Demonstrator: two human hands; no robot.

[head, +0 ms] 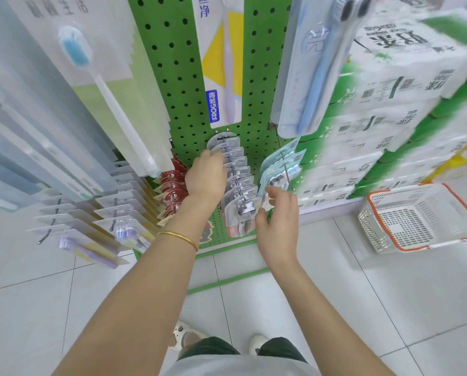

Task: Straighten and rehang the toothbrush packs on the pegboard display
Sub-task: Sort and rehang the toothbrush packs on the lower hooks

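Pegboard point(178, 77), green and perforated, carries one row of clear toothbrush packs point(236, 172) strung along a single peg point(228, 150) that projects toward the person. Left hand point(205, 176) lies on the rear half of the row, fingers bent onto the pack tops; whether it pinches any pack cannot be determined. Right hand point(278, 213) is at the near end, thumb and fingers curled on the right edge of the front pack point(244, 213), which sits at the peg tip. Red packs point(172, 185) hang just left of the left hand. Teal packs point(281, 164) hang just beyond the right hand. Step in hand, by judgement: squaring the row. The next move requires seating the front pack fully on the peg, parallel with those behind.
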